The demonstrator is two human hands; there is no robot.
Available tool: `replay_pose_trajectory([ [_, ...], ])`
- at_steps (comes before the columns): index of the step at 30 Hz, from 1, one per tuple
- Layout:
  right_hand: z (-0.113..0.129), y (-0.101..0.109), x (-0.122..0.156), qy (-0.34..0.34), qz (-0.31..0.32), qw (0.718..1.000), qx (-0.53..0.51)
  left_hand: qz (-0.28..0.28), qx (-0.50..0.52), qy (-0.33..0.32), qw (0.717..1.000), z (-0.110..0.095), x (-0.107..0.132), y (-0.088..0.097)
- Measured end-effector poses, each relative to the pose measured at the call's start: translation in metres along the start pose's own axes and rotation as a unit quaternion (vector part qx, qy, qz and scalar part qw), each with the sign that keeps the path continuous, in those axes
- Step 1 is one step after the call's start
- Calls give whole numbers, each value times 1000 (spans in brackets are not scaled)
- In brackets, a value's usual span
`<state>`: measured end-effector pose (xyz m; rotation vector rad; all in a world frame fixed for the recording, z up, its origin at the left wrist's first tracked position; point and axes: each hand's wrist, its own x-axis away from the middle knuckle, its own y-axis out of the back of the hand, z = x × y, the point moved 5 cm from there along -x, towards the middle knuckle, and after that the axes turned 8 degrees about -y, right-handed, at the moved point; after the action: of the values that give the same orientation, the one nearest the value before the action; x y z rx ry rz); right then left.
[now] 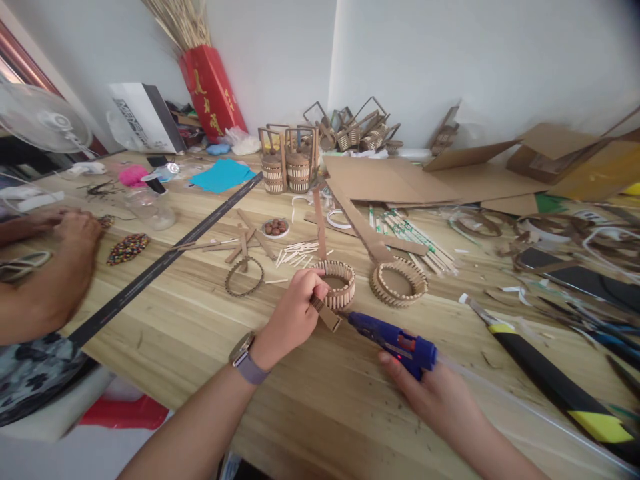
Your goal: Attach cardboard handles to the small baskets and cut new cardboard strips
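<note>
My left hand (pixel 296 305) pinches a short brown cardboard strip (pixel 327 315), its free end tilted down to the right. In my right hand (pixel 434 393) is a blue hot glue gun (pixel 395 341), its nozzle close to the strip's end; I cannot tell whether they touch. Just behind my left fingers stands a small ring of wooden sticks (pixel 344 283). A second stick ring (pixel 400 281) with a long cardboard strip (pixel 357 220) sits to the right. Left of my hand lies a thin dark toothed ring (pixel 244 277).
Loose short sticks (pixel 297 253) and a dish of brown balls (pixel 275 228) lie ahead. A yellow-black utility knife (pixel 550 380) is at right. Finished-looking small baskets (pixel 287 167) stand at the back by flattened cardboard (pixel 390 180). At left, another person's hands (pixel 75 233) work near a beaded piece (pixel 129 249).
</note>
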<state>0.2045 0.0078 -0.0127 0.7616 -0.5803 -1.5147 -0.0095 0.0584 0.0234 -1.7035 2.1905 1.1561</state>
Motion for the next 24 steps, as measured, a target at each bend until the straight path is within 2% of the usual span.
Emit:
replay_pose_trajectory([
  [13,5,5,1,19,-15,999,38,1,3,-12,1000,1,1,-1],
  [20,7,6,1,46,-27,998,20,0,-2,-10,1000,4,1,-3],
  [22,8,10,1,21,-11,1000,3,-1,-9,-8,1000,6,2,-4],
  [24,4,17,1,-52,36,998,-32,-2,-19,-8,1000,7,3,-6],
])
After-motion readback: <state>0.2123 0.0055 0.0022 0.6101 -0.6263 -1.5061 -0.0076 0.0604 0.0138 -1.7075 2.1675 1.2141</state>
